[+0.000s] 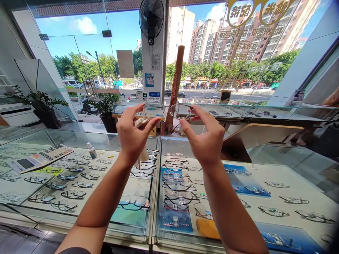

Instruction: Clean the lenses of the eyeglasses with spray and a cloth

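A pair of eyeglasses with clear lenses is held up in front of me, above the glass display counter. My left hand grips its left side near the hinge, fingers and thumb bent round. A pale cloth hangs from that same hand, tucked against the palm. On the other side, my right hand pinches the frame's right end between finger and thumb. The lenses face the window, and both forearms reach over the counter.
Rows of eyeglasses lie inside the glass display counter. On its top at left rest a calculator and a small spray bottle. An orange case lies near my right forearm. Beyond stand potted plants and a wall fan.
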Motion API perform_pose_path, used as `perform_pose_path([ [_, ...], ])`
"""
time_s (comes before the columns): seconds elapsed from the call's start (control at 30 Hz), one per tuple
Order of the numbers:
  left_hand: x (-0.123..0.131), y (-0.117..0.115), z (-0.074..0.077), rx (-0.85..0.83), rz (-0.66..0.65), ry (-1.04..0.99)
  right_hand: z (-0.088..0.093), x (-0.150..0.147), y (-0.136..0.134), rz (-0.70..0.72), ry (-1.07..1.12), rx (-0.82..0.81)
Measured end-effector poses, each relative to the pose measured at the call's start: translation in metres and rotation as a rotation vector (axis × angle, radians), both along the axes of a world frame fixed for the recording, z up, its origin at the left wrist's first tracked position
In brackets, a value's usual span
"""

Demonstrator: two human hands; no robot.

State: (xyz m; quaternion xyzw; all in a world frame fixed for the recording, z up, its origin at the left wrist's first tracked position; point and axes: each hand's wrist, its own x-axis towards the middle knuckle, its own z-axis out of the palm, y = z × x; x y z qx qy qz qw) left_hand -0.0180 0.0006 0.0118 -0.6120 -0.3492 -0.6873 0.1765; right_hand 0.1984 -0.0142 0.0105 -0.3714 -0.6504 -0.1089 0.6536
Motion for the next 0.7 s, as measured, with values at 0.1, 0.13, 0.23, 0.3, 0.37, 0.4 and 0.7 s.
perform_pose_path([
  [0.1,0.005,-0.005,-0.001,0.062,0.067,0.036,-0.002,-0.003,0.004,0.003,0.017,-0.009],
  [0.13,0.006,-0.006,-0.001,0.080,0.077,0.040,-0.003,-0.004,0.005,0.010,0.024,0.008],
  [0.23,0.009,-0.005,-0.005,0.103,0.072,0.027,-0.007,-0.008,0.007,0.012,0.045,0.077],
  [0.3,0.011,-0.001,-0.008,0.095,0.041,0.008,-0.009,-0.011,0.007,-0.020,0.053,0.120],
  [0.37,0.012,0.004,-0.013,0.081,-0.008,-0.005,-0.011,-0.014,0.006,-0.067,0.051,0.159],
  [0.4,0.012,0.006,-0.015,0.073,-0.029,-0.009,-0.013,-0.015,0.006,-0.087,0.048,0.178],
  [0.7,0.015,0.013,-0.018,0.043,-0.104,-0.065,-0.019,-0.020,0.002,-0.059,0.040,0.186],
])
